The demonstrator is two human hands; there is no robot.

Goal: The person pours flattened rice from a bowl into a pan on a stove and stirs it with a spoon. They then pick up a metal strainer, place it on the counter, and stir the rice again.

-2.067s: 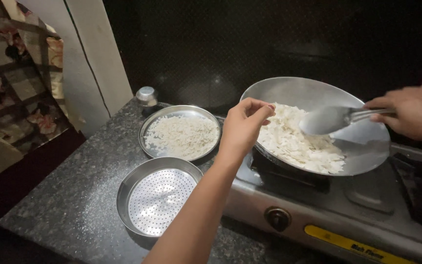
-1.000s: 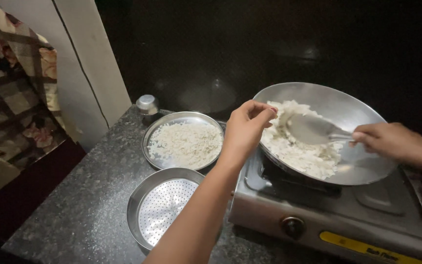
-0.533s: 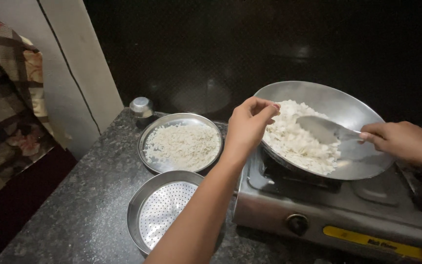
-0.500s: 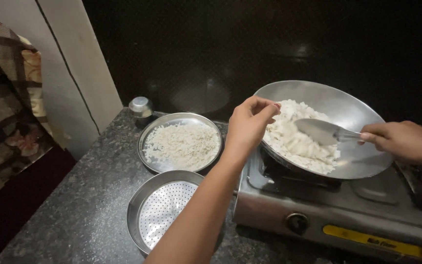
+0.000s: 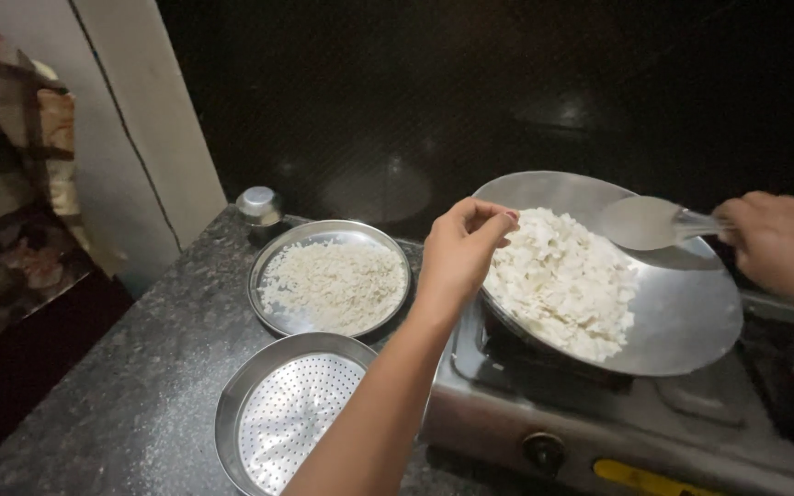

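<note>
A wide steel pan [image 5: 691, 312] sits on the gas stove [image 5: 599, 432] with a heap of white flattened rice [image 5: 558, 280] in its left half. My left hand [image 5: 461, 248] is pinched on the pan's left rim. My right hand [image 5: 788, 248] holds a steel spatula [image 5: 645, 222] by its handle, with the blade lifted above the far side of the pan, clear of the heap.
A steel plate of white rice flakes [image 5: 333, 280] lies on the dark granite counter [image 5: 130, 395] left of the stove. A perforated steel sieve [image 5: 291, 422] sits in front of it. A small steel container [image 5: 259, 207] stands at the back by the wall.
The spatula has come up out of the rice and moved to the far right side of the pan. My left hand has stayed on the pan's rim.
</note>
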